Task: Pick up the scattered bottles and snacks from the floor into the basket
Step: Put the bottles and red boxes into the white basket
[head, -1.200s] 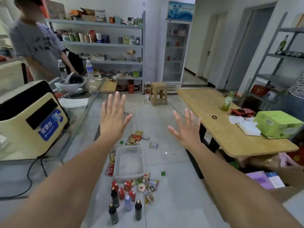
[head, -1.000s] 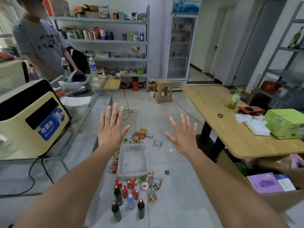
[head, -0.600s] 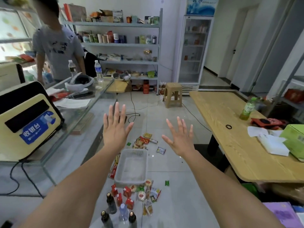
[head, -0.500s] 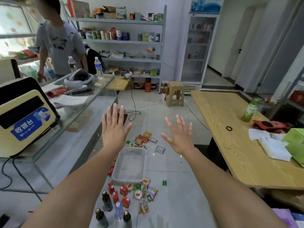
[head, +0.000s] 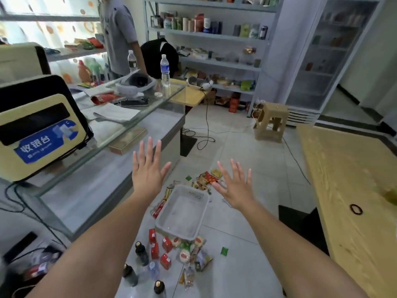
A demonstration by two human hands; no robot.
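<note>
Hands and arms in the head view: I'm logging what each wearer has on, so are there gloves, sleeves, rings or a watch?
Nothing worn shows. The left hand and right hand are bare, with no gloves or rings visible. Both forearms are uncovered down to the picture's lower edge, with no sleeve, watch, strap or marking in view. Anything worn higher up the arms is out of frame.

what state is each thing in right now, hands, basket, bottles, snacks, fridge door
left hand: open, fingers spread, holding nothing
right hand: open, fingers spread, holding nothing
basket: upright on the floor, looks empty
dark bottles: standing upright on the floor, capped
clear bottle: on the floor among them, capped
snacks: scattered on the floor around the basket
fridge door: closed
</note>
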